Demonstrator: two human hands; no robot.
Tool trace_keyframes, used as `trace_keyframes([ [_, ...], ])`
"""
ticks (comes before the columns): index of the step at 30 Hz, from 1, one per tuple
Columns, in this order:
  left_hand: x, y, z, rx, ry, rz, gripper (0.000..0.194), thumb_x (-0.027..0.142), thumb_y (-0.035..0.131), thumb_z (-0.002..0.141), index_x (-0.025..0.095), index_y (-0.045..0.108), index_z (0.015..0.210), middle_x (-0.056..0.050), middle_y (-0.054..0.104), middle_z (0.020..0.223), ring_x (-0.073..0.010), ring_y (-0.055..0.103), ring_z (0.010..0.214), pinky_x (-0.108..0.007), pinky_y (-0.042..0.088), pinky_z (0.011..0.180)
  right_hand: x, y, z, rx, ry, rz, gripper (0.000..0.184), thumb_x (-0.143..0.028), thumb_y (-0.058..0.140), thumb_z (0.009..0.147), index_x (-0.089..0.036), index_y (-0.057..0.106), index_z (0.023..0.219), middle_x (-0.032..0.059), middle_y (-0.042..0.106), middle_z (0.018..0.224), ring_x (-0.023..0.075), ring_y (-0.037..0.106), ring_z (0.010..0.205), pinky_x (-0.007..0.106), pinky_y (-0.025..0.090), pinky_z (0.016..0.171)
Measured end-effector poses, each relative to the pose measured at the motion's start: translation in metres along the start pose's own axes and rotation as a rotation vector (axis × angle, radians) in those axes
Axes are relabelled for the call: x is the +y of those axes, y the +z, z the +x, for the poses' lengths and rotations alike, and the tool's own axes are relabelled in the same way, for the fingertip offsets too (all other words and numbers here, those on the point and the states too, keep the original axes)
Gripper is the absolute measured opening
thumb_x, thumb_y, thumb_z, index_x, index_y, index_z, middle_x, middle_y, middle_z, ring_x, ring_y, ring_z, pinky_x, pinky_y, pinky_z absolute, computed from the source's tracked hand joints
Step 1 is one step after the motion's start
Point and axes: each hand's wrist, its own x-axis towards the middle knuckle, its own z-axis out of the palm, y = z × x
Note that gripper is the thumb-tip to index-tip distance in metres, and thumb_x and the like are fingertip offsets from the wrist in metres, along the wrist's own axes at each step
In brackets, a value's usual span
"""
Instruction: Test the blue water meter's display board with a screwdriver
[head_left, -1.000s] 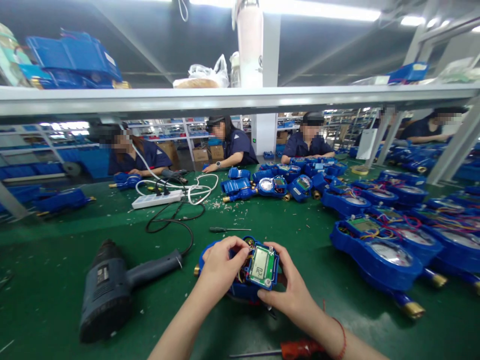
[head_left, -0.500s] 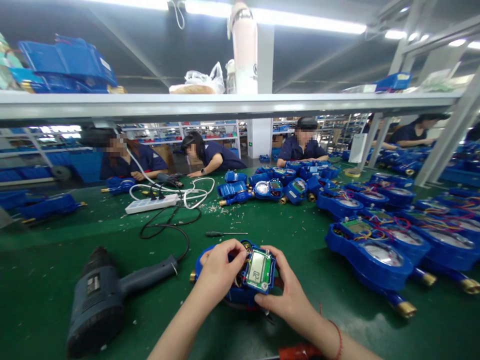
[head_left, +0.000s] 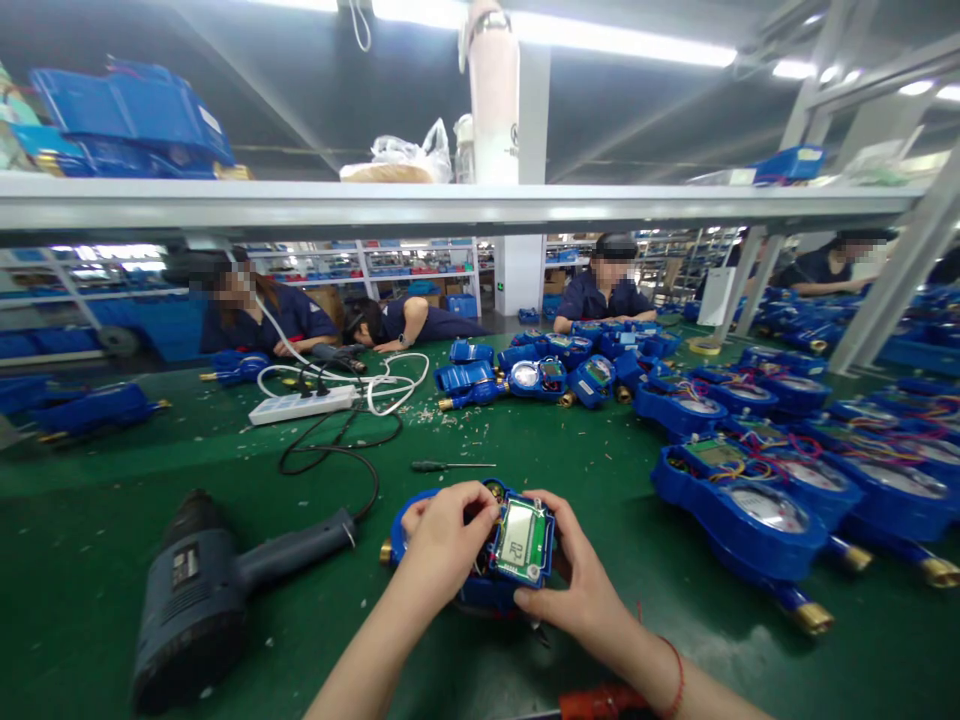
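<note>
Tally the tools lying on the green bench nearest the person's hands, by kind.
Heat gun: 1
Screwdrivers, one black-handled screwdriver and one red-handled screwdriver: 2
Total: 3

Ceiling: fluorescent tubes (head_left: 555, 32) were seen lit | Overhead: a grey steel shelf (head_left: 450, 205) was mounted across the green workbench (head_left: 105, 465) | Rear: a white pillar (head_left: 521, 275) was flanked by storage racks (head_left: 412, 268) (bins packed tightly) | Floor: hidden by the bench
</note>
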Motion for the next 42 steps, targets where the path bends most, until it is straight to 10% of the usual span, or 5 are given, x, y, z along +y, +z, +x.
trace_keyframes([
  [42, -0.014, 0.021, -0.003, 0.105, 0.158, -0.18, 0.025, 0.022, 0.052, 0.089, 0.019, 0.069, 0.071, -0.004, 0.075, 0.09, -0.0268, 0.065, 0.095, -0.055, 0.033, 0.093, -0.003, -0.016, 0.0, 0.122, 0.273, 0.033, 0.093, -0.034, 0.095, 0.049, -0.039, 0.043, 0.126, 0.0037, 0.048, 0.139, 0.0277, 0.056, 0.117, 0.03, 0.051, 0.088],
])
